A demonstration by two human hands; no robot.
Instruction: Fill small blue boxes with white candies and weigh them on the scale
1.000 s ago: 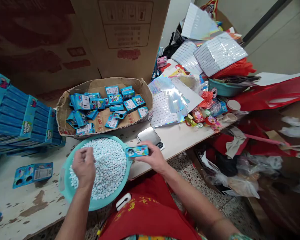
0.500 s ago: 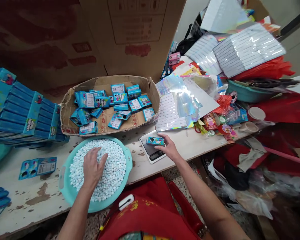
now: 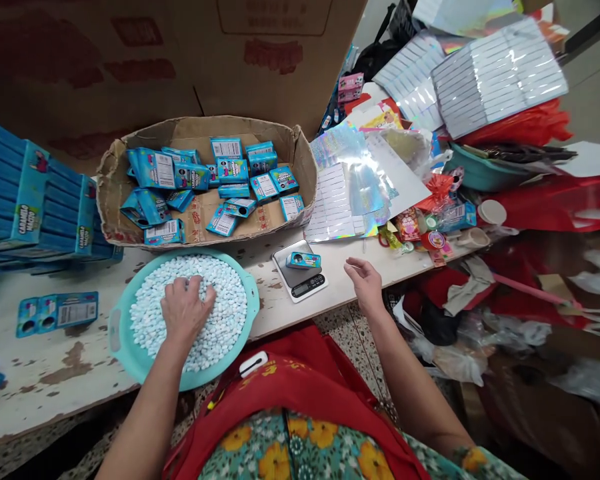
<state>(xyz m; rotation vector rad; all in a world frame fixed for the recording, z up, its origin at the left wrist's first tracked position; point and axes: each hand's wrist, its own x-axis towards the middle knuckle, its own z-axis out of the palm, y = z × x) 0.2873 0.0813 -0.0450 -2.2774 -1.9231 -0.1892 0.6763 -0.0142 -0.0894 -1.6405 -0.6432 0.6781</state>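
Note:
A round turquoise basin (image 3: 253, 293) full of small pale-blue and white candies (image 3: 215, 333) stands in front of me. My left hand (image 3: 185, 310) reaches into them, fingers curled down and their tips buried. To the right, a small blue candy box (image 3: 303, 260) with a round hole in its face lies on the plate of a digital kitchen scale (image 3: 304, 283). Nothing touches the box from above. Over the table's front edge, right of the scale, my right hand (image 3: 366, 285) is empty with its fingers partly extended and the thumb apart.
Behind the basin, a cut-down cardboard box (image 3: 200, 230) holds several blue candy boxes. Blue boxes are stacked in trays (image 3: 35, 200) at left, above flat box pieces (image 3: 57, 313). Holographic sheets (image 3: 350, 180) and loose packets (image 3: 420, 230) crowd the right side.
My right hand has let go of the blue candy box on the scale and moved right, away from it. My left hand's fingers have curled deeper into the candies. The view has shifted.

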